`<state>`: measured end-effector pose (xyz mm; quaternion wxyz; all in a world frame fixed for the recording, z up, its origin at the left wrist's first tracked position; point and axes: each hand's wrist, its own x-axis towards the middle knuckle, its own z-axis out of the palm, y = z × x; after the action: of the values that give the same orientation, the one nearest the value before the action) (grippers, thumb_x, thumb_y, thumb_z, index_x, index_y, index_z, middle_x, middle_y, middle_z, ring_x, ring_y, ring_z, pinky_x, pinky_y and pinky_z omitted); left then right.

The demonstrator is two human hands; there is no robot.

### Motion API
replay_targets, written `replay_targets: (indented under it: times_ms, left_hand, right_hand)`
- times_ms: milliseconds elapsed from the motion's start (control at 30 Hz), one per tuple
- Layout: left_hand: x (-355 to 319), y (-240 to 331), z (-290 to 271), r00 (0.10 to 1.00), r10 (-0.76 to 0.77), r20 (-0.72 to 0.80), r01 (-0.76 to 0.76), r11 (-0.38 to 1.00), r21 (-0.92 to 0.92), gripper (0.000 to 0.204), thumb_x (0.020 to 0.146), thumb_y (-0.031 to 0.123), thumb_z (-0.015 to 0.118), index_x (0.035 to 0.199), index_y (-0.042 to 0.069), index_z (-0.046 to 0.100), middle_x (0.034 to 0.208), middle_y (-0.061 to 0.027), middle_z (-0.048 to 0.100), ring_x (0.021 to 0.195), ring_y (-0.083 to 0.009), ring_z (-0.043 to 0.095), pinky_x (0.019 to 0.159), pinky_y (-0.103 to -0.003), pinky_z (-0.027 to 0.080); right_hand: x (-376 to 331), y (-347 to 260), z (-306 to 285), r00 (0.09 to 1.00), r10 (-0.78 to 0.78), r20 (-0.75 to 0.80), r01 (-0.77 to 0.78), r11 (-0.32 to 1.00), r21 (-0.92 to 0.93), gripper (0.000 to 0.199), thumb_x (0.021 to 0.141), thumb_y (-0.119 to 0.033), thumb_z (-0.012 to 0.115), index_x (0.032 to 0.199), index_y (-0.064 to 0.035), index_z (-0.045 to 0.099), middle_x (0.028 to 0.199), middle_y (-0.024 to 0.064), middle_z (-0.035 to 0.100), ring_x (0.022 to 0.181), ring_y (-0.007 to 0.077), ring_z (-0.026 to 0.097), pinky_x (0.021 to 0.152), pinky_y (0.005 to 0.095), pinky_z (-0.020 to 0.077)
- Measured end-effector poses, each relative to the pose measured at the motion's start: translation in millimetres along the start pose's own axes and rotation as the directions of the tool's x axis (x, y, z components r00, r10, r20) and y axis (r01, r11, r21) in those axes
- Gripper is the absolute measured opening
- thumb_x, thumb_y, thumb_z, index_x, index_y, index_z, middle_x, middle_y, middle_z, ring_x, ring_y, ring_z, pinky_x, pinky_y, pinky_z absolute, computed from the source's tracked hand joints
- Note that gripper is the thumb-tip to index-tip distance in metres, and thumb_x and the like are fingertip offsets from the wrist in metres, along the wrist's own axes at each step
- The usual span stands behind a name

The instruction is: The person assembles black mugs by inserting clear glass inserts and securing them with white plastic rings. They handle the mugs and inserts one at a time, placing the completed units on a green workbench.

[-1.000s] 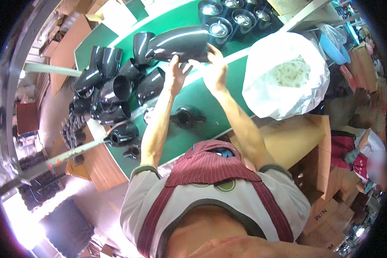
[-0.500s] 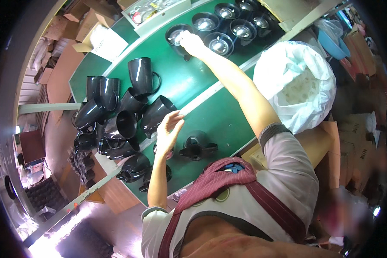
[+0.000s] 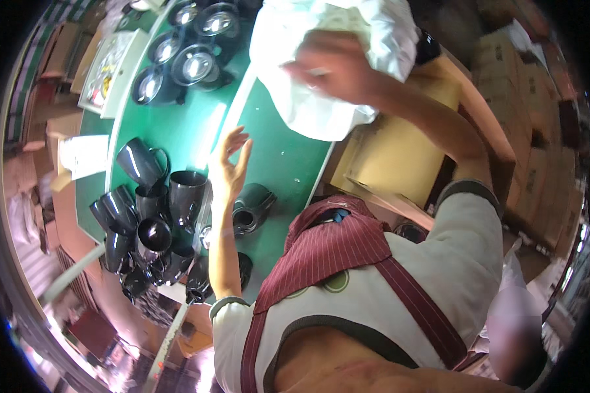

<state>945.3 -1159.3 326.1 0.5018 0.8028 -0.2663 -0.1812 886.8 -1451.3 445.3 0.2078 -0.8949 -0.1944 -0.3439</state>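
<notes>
Green-topped bench (image 3: 177,131) running from lower left to upper centre, with cardboard boxes (image 3: 537,118) stacked at far right. At left on the bench: cluster of dark grey plastic jug bodies (image 3: 151,209), some upright, some tipped on their sides, packed touching one another. Above these, toward the top edge: group of round black parts with shiny centres (image 3: 190,46), set side by side. Left hand (image 3: 229,164): raised above the bench surface, fingers spread and released, grasping nothing; nearest item a dark grey jug base (image 3: 252,206) lying just beside and below the hand on the green surface. Right of centre, at the top: large white plastic bag (image 3: 334,72) resting at the bench edge, mouth open. Right hand (image 3: 324,65): placed on the bag, fingers curled into the white plastic; whether the plastic is actually pinched cannot be told. Below the bag: tan cardboard box (image 3: 393,157) beside the bench edge.
</notes>
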Motion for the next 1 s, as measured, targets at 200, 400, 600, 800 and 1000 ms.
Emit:
replay_targets:
  times_ms: [200, 400, 600, 800, 1000]
  left_hand:
    - [139.2, 46.6, 155.6, 0.755, 0.563, 0.337, -0.638, 0.750, 0.177, 0.037, 0.088, 0.014, 0.072, 0.121, -0.001, 0.064, 0.109, -0.0226, 0.070, 0.097, -0.0350, 0.069, 0.090, -0.041, 0.052]
    - [245.3, -41.2, 193.8, 0.833, 0.102, 0.543, -0.523, 0.463, 0.715, 0.026, 0.083, 0.024, 0.069, 0.107, 0.014, 0.071, 0.110, -0.0140, 0.072, 0.106, -0.0361, 0.066, 0.090, -0.045, 0.052]
    - [262.0, -24.0, 180.2, 0.733, -0.130, 0.667, -0.369, 0.748, 0.551, 0.032, 0.093, 0.022, 0.057, 0.121, 0.008, 0.062, 0.109, -0.0190, 0.070, 0.104, -0.0382, 0.067, 0.087, -0.043, 0.051]
    - [282.0, -66.3, 169.5, 0.813, -0.234, 0.534, -0.340, 0.553, 0.761, 0.040, 0.093, 0.019, 0.054, 0.129, 0.002, 0.059, 0.127, -0.0236, 0.064, 0.118, -0.0413, 0.059, 0.099, -0.044, 0.046]
    - [220.5, -20.1, 198.3, 0.821, 0.437, 0.368, -0.561, 0.499, 0.660, 0.014, 0.082, 0.011, 0.064, 0.095, 0.008, 0.068, 0.101, -0.0184, 0.063, 0.103, -0.0378, 0.059, 0.091, -0.045, 0.048]
  right_hand:
    - [-284.5, 1.5, -239.2, 0.450, 0.694, -0.562, -0.878, 0.459, -0.137, 0.048, 0.108, -0.037, 0.044, 0.078, -0.0029, 0.059, 0.066, 0.0089, 0.061, 0.061, 0.0185, 0.059, 0.059, 0.0381, 0.0452]
    - [-542.1, -36.6, -315.8, -0.436, 0.844, -0.313, -0.659, -0.536, -0.527, 0.036, 0.098, -0.030, 0.061, 0.109, 0.0037, 0.067, 0.102, 0.0238, 0.070, 0.092, 0.0376, 0.070, 0.079, 0.0479, 0.0588]
    - [-713.0, -39.9, -282.5, -0.407, 0.907, -0.111, -0.794, -0.411, -0.448, 0.054, 0.086, -0.039, 0.070, 0.127, -0.0039, 0.061, 0.123, 0.0267, 0.064, 0.116, 0.0447, 0.060, 0.097, 0.0493, 0.0496]
    - [-713.8, -6.6, -245.3, -0.296, 0.946, 0.135, -0.951, -0.278, -0.133, 0.060, 0.091, -0.030, 0.068, 0.144, -0.0098, 0.048, 0.143, 0.0177, 0.054, 0.127, 0.0299, 0.055, 0.103, 0.0433, 0.0466]
    - [-790.9, -22.0, -252.7, -0.258, 0.950, 0.178, -0.904, -0.172, -0.390, 0.073, 0.090, -0.026, 0.068, 0.151, -0.0053, 0.034, 0.144, 0.0218, 0.050, 0.129, 0.0348, 0.052, 0.100, 0.0462, 0.0480]
